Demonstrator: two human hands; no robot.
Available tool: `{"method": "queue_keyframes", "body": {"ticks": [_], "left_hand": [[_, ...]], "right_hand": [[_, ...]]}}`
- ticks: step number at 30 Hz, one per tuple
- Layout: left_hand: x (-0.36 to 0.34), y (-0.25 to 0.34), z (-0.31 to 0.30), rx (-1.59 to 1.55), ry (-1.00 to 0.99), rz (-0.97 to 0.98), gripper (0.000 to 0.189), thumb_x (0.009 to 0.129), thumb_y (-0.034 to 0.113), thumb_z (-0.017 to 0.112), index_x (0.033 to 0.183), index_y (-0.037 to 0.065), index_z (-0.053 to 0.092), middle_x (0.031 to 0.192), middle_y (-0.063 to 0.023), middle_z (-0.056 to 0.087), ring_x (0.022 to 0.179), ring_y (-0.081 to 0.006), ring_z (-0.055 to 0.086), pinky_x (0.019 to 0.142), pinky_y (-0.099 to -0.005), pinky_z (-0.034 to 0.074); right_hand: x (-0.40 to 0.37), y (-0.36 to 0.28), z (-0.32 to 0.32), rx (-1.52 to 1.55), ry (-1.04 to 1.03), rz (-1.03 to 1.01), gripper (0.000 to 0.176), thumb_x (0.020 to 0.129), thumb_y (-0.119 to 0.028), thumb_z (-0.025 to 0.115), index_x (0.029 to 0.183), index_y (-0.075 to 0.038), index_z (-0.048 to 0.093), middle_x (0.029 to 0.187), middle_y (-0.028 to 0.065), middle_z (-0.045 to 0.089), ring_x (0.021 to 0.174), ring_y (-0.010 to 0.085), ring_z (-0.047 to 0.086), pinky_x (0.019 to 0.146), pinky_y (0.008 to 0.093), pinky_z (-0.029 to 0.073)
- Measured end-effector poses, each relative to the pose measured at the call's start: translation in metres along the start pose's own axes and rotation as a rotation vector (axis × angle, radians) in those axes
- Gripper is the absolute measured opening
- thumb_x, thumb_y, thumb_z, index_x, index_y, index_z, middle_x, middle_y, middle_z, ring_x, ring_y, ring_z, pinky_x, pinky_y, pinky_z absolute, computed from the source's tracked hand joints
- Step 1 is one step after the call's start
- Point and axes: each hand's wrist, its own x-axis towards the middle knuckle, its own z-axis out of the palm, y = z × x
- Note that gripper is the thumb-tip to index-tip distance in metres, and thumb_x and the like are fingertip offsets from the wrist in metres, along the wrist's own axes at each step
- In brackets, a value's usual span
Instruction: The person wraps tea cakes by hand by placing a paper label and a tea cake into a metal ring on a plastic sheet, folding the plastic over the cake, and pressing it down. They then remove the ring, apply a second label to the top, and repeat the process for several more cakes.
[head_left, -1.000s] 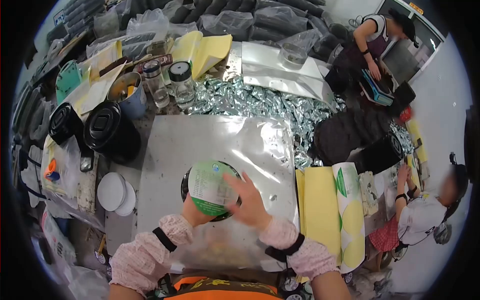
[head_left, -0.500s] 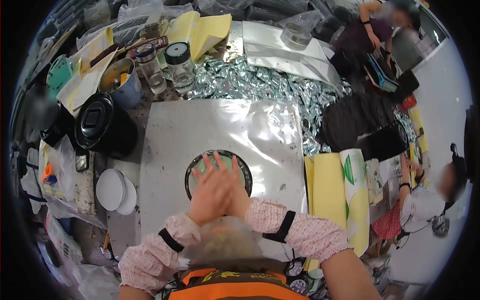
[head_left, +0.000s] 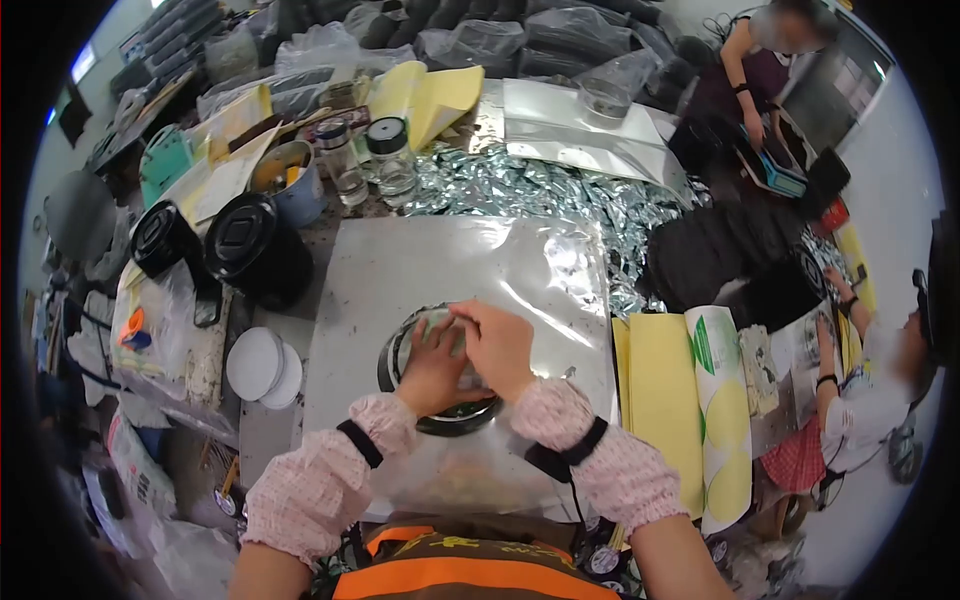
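Observation:
In the head view, a round object with a dark, shiny rim (head_left: 455, 424) lies on a metal sheet (head_left: 390, 260) in front of me. Its middle is mostly covered by my hands; a pale patch shows between them. My left hand (head_left: 432, 372) rests on its left part with the fingers spread. Over the right part is my right hand (head_left: 502, 345), its fingers curled into a pinch near the far rim. What those fingertips hold, if anything, is too small to make out.
Crumpled silver foil (head_left: 530, 185) lies behind the sheet. Glass jars (head_left: 392, 165), a black lidded canister (head_left: 258, 250) and white discs (head_left: 255, 362) are at left. Yellow paper (head_left: 660, 400) and a sheet of round labels (head_left: 722, 420) lie right. Two people work at right.
My hands were stacked, pressing on the middle of the round object. They have come apart: the right has moved right and curled, while the left stays on it. The camera view has shifted.

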Motion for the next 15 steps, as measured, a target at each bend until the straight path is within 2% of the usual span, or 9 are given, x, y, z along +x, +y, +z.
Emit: {"method": "queue_keyframes", "body": {"ticks": [2, 3, 4, 5, 6, 8, 10, 12, 15], "left_hand": [[-0.001, 0.003, -0.003, 0.033, 0.034, 0.04, 0.068, 0.08, 0.052, 0.071, 0.132, 0.009, 0.06, 0.142, -0.017, 0.052, 0.136, -0.0365, 0.045, 0.114, -0.058, 0.029], [-0.003, 0.004, -0.011, -0.311, -0.243, -0.099, 0.054, 0.082, 0.038, 0.072, 0.126, 0.008, 0.063, 0.127, -0.0168, 0.063, 0.118, -0.0354, 0.06, 0.101, -0.0481, 0.046], [-0.013, 0.013, -0.026, -0.384, -0.123, -0.009, 0.042, 0.082, 0.026, 0.074, 0.118, 0.006, 0.066, 0.109, -0.0167, 0.068, 0.099, -0.0343, 0.067, 0.085, -0.0428, 0.053], [-0.022, 0.02, -0.052, -0.364, 0.086, 0.19, 0.038, 0.083, 0.022, 0.073, 0.117, 0.005, 0.066, 0.108, -0.0178, 0.068, 0.098, -0.0351, 0.067, 0.084, -0.0415, 0.053], [-0.032, 0.022, -0.069, -0.346, 0.291, 0.387, 0.034, 0.084, 0.017, 0.072, 0.115, 0.004, 0.067, 0.107, -0.019, 0.067, 0.098, -0.0359, 0.066, 0.083, -0.0403, 0.053], [-0.048, 0.003, -0.064, -0.469, 0.425, -0.192, 0.035, 0.085, 0.012, 0.072, 0.118, 0.003, 0.067, 0.108, -0.0158, 0.069, 0.097, -0.0306, 0.067, 0.082, -0.0366, 0.054], [-0.054, -0.019, -0.046, -0.637, 0.38, -0.635, 0.036, 0.086, 0.009, 0.071, 0.121, 0.002, 0.066, 0.11, -0.0132, 0.07, 0.097, -0.0251, 0.068, 0.082, -0.0336, 0.054], [-0.057, -0.038, -0.011, -0.866, 0.113, -0.888, 0.036, 0.088, 0.007, 0.071, 0.123, 0.001, 0.065, 0.113, -0.0112, 0.07, 0.097, -0.0193, 0.068, 0.084, -0.0314, 0.053], [-0.068, -0.057, -0.018, -1.062, 0.311, -0.795, 0.038, 0.089, 0.005, 0.07, 0.125, -0.002, 0.063, 0.113, -0.0086, 0.07, 0.097, -0.0136, 0.065, 0.084, -0.0285, 0.052]], "right_hand": [[-0.023, -0.028, -0.02, 0.018, 0.04, -0.164, 0.025, 0.088, -0.003, 0.059, 0.109, -0.009, 0.072, 0.092, 0.0136, 0.073, 0.077, 0.0316, 0.069, 0.068, 0.038, 0.055], [-0.027, -0.031, -0.031, 0.021, 0.087, -0.21, 0.026, 0.088, -0.001, 0.059, 0.109, -0.008, 0.072, 0.092, 0.0144, 0.073, 0.077, 0.0306, 0.069, 0.068, 0.0372, 0.055], [-0.031, -0.03, -0.042, 0.024, 0.138, -0.25, 0.027, 0.087, 0.0, 0.059, 0.109, -0.007, 0.072, 0.093, 0.0151, 0.073, 0.077, 0.0296, 0.07, 0.068, 0.0364, 0.055], [-0.039, -0.025, -0.051, 0.028, 0.189, -0.28, 0.028, 0.086, 0.002, 0.059, 0.109, -0.006, 0.072, 0.093, 0.0158, 0.073, 0.077, 0.0286, 0.07, 0.068, 0.0356, 0.055], [-0.05, -0.011, -0.059, 0.078, 0.145, -0.053, 0.026, 0.087, 0.0, 0.06, 0.11, -0.005, 0.072, 0.093, 0.0169, 0.072, 0.078, 0.0288, 0.07, 0.069, 0.0355, 0.055], [-0.075, 0.028, -0.065, 0.181, 0.041, 0.389, 0.025, 0.087, -0.005, 0.062, 0.11, -0.002, 0.07, 0.094, 0.0189, 0.072, 0.078, 0.0291, 0.071, 0.071, 0.0351, 0.055], [-0.1, 0.053, -0.061, -0.038, -0.063, 0.434, 0.027, 0.089, -0.011, 0.064, 0.114, -0.002, 0.069, 0.094, 0.0204, 0.071, 0.078, 0.0299, 0.071, 0.073, 0.0356, 0.054], [-0.104, 0.035, -0.056, 0.078, -0.115, 0.444, 0.028, 0.091, -0.014, 0.063, 0.115, -0.002, 0.068, 0.095, 0.0224, 0.071, 0.078, 0.0298, 0.07, 0.076, 0.0362, 0.054], [-0.102, 0.034, -0.051, 0.194, -0.053, 0.343, 0.028, 0.09, -0.011, 0.062, 0.116, -0.002, 0.068, 0.094, 0.0216, 0.071, 0.077, 0.0264, 0.07, 0.074, 0.0343, 0.054]]}}
